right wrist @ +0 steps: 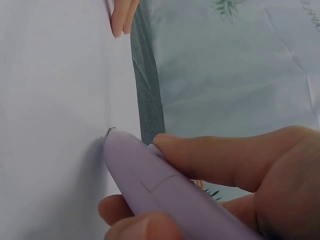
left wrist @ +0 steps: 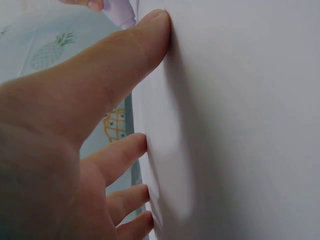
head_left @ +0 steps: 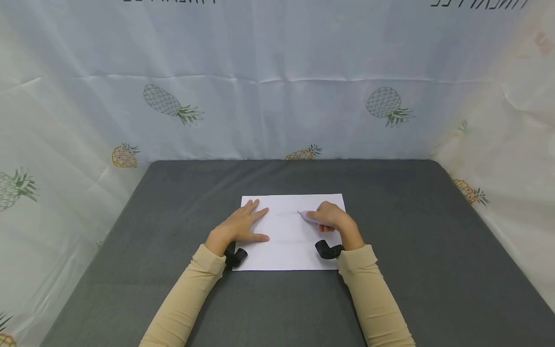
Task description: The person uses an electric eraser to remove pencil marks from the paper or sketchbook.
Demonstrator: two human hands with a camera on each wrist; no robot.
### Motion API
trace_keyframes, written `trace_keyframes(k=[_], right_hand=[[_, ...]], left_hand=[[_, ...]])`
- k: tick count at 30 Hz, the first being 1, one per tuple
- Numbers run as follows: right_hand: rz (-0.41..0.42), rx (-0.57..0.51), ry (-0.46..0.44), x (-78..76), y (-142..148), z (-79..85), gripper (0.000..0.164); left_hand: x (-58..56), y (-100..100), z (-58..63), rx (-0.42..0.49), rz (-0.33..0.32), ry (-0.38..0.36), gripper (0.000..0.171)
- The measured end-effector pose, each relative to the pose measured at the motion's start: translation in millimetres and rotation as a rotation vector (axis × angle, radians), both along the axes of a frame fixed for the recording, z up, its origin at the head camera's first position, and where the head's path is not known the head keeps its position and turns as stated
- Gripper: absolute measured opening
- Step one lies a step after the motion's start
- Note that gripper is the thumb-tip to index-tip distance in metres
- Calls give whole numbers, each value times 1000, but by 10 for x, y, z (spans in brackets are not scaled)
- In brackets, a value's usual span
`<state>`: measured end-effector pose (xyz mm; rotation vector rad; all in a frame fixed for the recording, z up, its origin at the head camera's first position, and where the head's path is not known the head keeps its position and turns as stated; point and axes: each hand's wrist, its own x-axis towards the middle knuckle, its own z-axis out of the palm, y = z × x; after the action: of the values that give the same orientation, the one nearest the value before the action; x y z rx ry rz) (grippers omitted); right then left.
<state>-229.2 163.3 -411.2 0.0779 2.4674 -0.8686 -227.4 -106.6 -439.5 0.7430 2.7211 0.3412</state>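
A white sheet of paper (head_left: 286, 253) lies flat on the dark table, with faint crease-like lines across it. My left hand (head_left: 240, 224) rests on the sheet's left part, fingers and thumb spread and fairly straight. In my right hand (head_left: 336, 217) I grip a lavender utility knife (right wrist: 155, 175) over the right part of the sheet. Its small tip points left and appears to touch the paper. The right thumb (right wrist: 210, 155) lies at a small raised slider on the knife's body. In the left wrist view the knife (left wrist: 119, 11) shows only partly, beyond the left thumb.
The dark grey tabletop (head_left: 433, 270) extends on all sides of the sheet. Behind it and at both sides hang pale cloths (head_left: 282, 111) printed with pineapples. Black wrist camera mounts (head_left: 328, 249) sit under both wrists, above the sheet's near part.
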Motion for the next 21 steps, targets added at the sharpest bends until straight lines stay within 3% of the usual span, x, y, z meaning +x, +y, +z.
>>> trace_keyframes(k=[10,21], right_hand=[[28,31,-67,-1,91,23,43],[32,-4,-21,-22,47,-33,44]], left_hand=[[-6,-3,-32,7,-5,4,83],[-5,1,-21,7,-1,1,83]])
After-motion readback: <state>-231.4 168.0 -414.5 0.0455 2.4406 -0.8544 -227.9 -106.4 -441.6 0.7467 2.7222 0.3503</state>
